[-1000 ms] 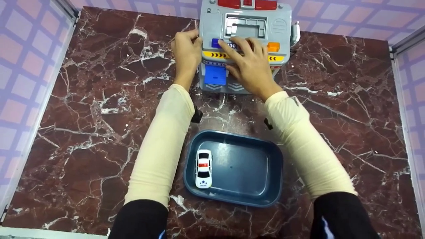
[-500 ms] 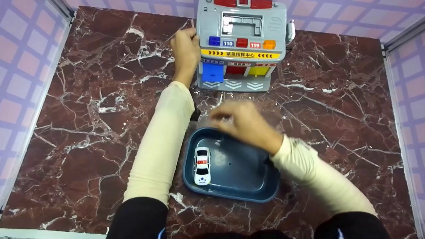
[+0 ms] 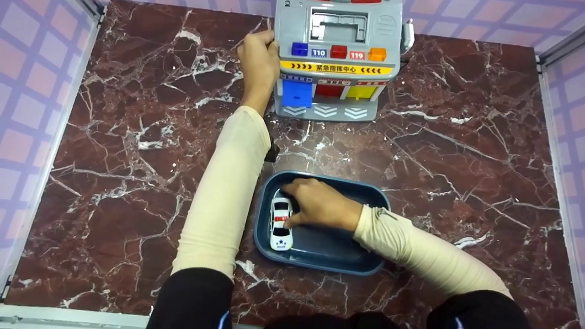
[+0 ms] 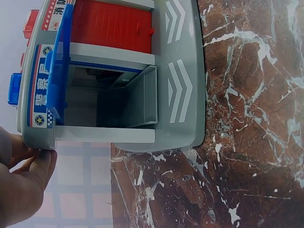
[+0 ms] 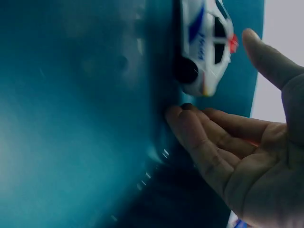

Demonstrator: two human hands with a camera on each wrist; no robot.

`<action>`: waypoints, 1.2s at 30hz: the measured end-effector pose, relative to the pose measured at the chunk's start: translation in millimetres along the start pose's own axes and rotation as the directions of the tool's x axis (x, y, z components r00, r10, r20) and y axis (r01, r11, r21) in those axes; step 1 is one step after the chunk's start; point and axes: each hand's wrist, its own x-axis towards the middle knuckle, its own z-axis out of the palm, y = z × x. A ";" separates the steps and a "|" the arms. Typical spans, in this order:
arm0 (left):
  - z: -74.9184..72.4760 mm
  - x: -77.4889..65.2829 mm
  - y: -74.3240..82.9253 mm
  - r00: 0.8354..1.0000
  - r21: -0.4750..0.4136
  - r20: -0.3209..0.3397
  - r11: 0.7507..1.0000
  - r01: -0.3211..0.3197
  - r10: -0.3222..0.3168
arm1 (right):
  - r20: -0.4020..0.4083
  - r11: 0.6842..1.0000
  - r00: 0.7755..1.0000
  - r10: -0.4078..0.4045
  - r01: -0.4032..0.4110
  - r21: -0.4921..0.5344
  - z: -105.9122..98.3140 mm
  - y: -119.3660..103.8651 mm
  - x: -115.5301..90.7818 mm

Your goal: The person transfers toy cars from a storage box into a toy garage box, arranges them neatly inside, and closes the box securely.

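A white toy police car (image 3: 281,240) with a red roof light sits at the left end of a dark blue tray (image 3: 320,267). My right hand (image 3: 320,203) reaches into the tray over it, thumb near the car's roof. In the right wrist view the fingers (image 5: 204,147) lie just beyond one end of the car, thumb apart from them. My left hand (image 3: 259,59) grips the left side of a grey toy emergency station (image 3: 292,68), its fingers (image 4: 40,168) bent against the roof edge. The station's blue door (image 4: 59,66) stands raised, showing a hollow bay.
Red door (image 4: 111,26) and yellow door (image 3: 361,92) beside the blue one are down. Blue, red and orange buttons line the roof front. The station stands at the back of a dark red marbled table (image 3: 137,192), near a patterned wall (image 3: 461,18).
My right hand has left the station's roof buttons and come down into the tray beside the police car. My left hand has stayed at the station's side; the blue door stays raised.
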 end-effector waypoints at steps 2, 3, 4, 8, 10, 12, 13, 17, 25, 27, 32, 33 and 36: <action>-0.1 -0.4 -0.2 1.000 0.011 -0.002 1.000 -0.017 0.017 | 0.016 0.999 0.999 0.029 -0.029 -0.038 3.8 -1.1 1.1; -0.2 -0.6 -0.4 1.000 0.012 -0.003 1.000 -0.022 0.022 | 0.015 0.998 0.999 0.033 -0.033 -0.049 5.6 -1.3 1.5; -0.4 -0.8 -0.8 1.000 0.019 -0.007 0.999 -0.029 0.029 | 0.011 0.998 0.999 0.036 -0.035 -0.054 7.1 -1.6 1.7; -0.3 -1.1 -1.1 0.998 0.026 -0.022 0.998 -0.065 0.065 | -0.012 0.999 0.999 0.039 -0.040 -0.037 10.8 -1.6 1.4; 0.1 -1.0 -0.9 0.996 0.035 -0.029 0.996 -0.085 0.086 | -0.025 0.999 0.999 0.043 -0.044 -0.020 11.7 -1.5 0.9; 0.4 -1.0 -1.1 0.995 0.041 -0.032 0.994 -0.097 0.099 | -0.042 0.999 0.998 0.044 -0.044 0.005 12.5 -1.6 0.8; 0.4 -1.1 -1.3 0.994 0.042 -0.032 0.994 -0.100 0.101 | -0.050 0.999 0.998 0.043 -0.042 0.023 12.8 -1.8 0.7; 0.2 -1.3 -2.4 0.995 0.037 -0.028 0.995 -0.092 0.093 | -0.054 0.991 0.997 0.046 -0.039 0.127 14.8 -2.7 0.0; -0.3 -0.8 -5.3 0.996 0.048 -0.024 0.995 -0.086 0.087 | 0.012 0.947 0.991 0.131 -0.129 0.293 17.3 -3.5 -1.7; -0.3 -0.4 -5.7 0.996 0.047 -0.021 0.995 -0.086 0.087 | 0.021 0.942 0.990 0.137 -0.137 0.306 15.7 -3.5 -3.3; -0.1 -0.3 -6.0 0.995 0.052 -0.017 0.994 -0.093 0.094 | 0.038 0.935 0.993 0.112 -0.118 0.334 7.4 -2.0 -8.3; -0.1 -0.3 -6.1 0.995 0.056 -0.017 0.994 -0.096 0.097 | 0.035 0.934 0.994 0.104 -0.109 0.341 4.9 -1.5 -9.3; -0.6 -0.4 -6.1 0.995 0.058 -0.012 0.994 -0.093 0.094 | 0.019 0.921 0.997 0.074 -0.075 0.381 -3.0 1.1 -11.6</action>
